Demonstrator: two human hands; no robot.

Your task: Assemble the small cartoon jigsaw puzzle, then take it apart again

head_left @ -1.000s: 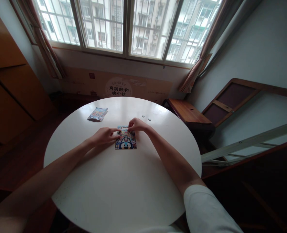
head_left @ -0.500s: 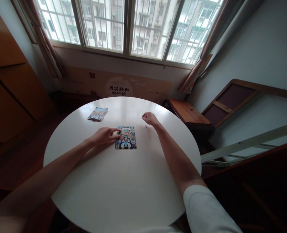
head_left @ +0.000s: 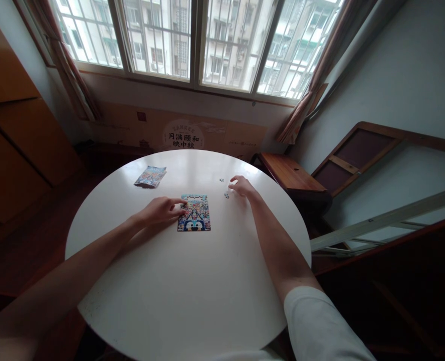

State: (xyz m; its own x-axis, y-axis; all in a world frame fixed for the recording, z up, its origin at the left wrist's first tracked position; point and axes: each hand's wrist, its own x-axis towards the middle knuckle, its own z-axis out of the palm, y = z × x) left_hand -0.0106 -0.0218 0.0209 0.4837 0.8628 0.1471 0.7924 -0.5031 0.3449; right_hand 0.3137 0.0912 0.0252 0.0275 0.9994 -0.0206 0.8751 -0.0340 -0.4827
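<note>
A small colourful jigsaw puzzle [head_left: 194, 219] lies flat near the middle of the round white table [head_left: 185, 291]. My left hand [head_left: 161, 210] rests at the puzzle's left edge, its index finger stretched out onto the top left corner. My right hand [head_left: 241, 186] is further right and farther back, its fingers curled down over a few loose puzzle pieces [head_left: 226, 195]. Another loose piece [head_left: 221, 180] lies just beyond it. Whether the right fingers pinch a piece is too small to make out.
A printed puzzle bag [head_left: 150, 176] lies at the table's far left. Behind the table are a cardboard box [head_left: 185, 134] under the window and a wooden bench [head_left: 292, 174] at the right. A wooden cabinet [head_left: 15, 135] stands to the left.
My right hand left the top edge of the puzzle and moved right and back to the loose pieces. My left hand stayed at the puzzle's left edge.
</note>
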